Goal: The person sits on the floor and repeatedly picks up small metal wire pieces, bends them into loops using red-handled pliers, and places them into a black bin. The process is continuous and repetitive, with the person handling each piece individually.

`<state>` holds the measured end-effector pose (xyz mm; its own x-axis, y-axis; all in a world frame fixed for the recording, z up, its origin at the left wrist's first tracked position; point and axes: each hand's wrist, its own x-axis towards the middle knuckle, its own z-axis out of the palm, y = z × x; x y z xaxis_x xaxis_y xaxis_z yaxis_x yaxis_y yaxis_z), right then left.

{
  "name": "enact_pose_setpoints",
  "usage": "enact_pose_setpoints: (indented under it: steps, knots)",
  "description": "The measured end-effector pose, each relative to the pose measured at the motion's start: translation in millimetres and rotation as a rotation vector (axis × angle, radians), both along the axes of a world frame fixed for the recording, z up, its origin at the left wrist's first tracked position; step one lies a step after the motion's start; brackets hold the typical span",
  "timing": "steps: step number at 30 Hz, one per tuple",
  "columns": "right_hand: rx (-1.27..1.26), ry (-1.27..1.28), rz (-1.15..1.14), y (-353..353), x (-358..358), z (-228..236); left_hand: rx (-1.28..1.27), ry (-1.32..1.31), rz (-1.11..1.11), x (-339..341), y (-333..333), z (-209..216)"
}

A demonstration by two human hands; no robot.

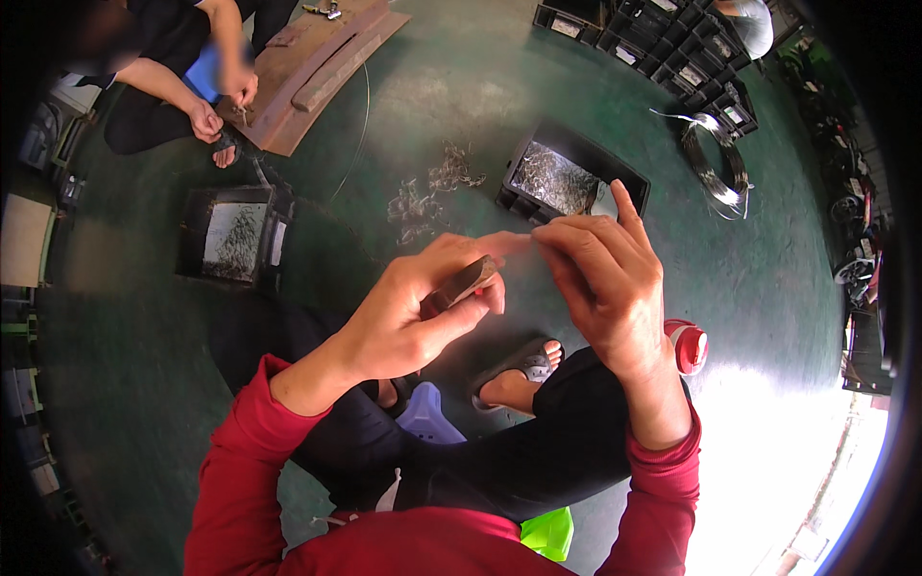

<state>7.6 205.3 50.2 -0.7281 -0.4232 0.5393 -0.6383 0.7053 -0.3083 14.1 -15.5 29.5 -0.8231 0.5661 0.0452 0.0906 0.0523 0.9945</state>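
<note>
My left hand point(408, 312) is wrapped round a short, brownish flat bar point(467, 281), whose worn end sticks out between thumb and fingers. Its index finger stretches toward my right hand point(615, 283). The right thumb and index finger are pinched together at that fingertip, with another finger raised. Whatever lies in this pinch is too small to make out. Both hands are held above my lap and the green floor. Beyond them stands a black crate point(634, 171) with many thin metal pieces point(552, 178) inside.
Another black crate point(195, 230) with thin pieces stands at left. Loose wire bits point(418, 209) lie on the floor. A wire coil point(706, 178) and stacked crates point(663, 48) are far right. A co-worker's hands point(206, 123) work beside a rusty plate point(279, 120). A red container point(687, 348) is by my knee.
</note>
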Motion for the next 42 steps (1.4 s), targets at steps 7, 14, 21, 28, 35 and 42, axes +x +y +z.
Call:
enact_pose_setpoints:
  steps: [7, 14, 21, 28, 35, 42]
  knots:
    - [0.125, 0.082, -0.005, -3, 2, -8, -0.025, -0.043, 0.034, 3, 2, 0]
    - [0.186, 0.067, -0.005, -6, 5, -18, -0.091, 0.055, 0.051, 6, 2, -5]
    - [0.417, 0.118, 0.000, -15, 10, -32, -0.133, 0.093, 0.023, 3, 1, -10]
    - [0.467, 0.176, 0.070, -21, 7, -48, -0.145, -0.220, -0.035, 3, -4, -9]
    - [0.381, 0.252, 0.036, -22, 5, -44, -0.110, -0.306, -0.076, 0, -8, -9]
    - [0.253, 0.081, -0.041, -6, 2, -36, 0.056, -0.114, -0.023, 1, -5, -21]
